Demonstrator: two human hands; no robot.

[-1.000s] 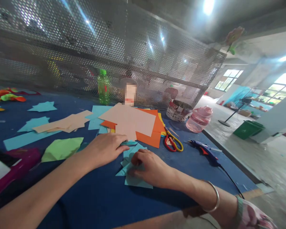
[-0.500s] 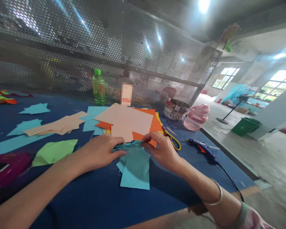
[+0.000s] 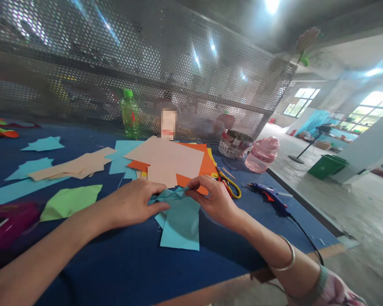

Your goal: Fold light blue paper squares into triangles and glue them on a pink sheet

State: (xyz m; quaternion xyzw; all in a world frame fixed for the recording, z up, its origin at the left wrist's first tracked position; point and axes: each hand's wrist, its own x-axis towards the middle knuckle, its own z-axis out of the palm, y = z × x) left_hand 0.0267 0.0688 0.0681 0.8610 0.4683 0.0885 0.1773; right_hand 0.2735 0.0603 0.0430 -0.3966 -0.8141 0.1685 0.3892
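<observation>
Between both hands is a creased piece of blue paper (image 3: 171, 194), pinched at its two ends. My left hand (image 3: 137, 199) grips its left end between thumb and fingers. At the right end, the thumb and forefinger of my right hand (image 3: 212, 197) are closed on the same piece. Flat blue paper sheets (image 3: 181, 227) lie on the table just under and in front of it. Behind the hands lie pale pink paper (image 3: 175, 157) and orange paper (image 3: 205, 159), stacked loosely. Yellow-handled scissors (image 3: 232, 187) rest beyond my right hand.
A dark blue glue gun (image 3: 270, 197) with its cord lies on the right. Farther back stand a pink bottle (image 3: 261, 155), a round basket (image 3: 234, 144) and a green-capped bottle (image 3: 129, 112). Green paper (image 3: 72, 202) and a magenta object (image 3: 14, 225) are at left; a perforated panel (image 3: 130, 55) rises behind.
The creased blue paper has turned slightly in my fingers, so more of its folded face shows. Both hands keep their pinch in nearly the same place. The view has shifted slightly.
</observation>
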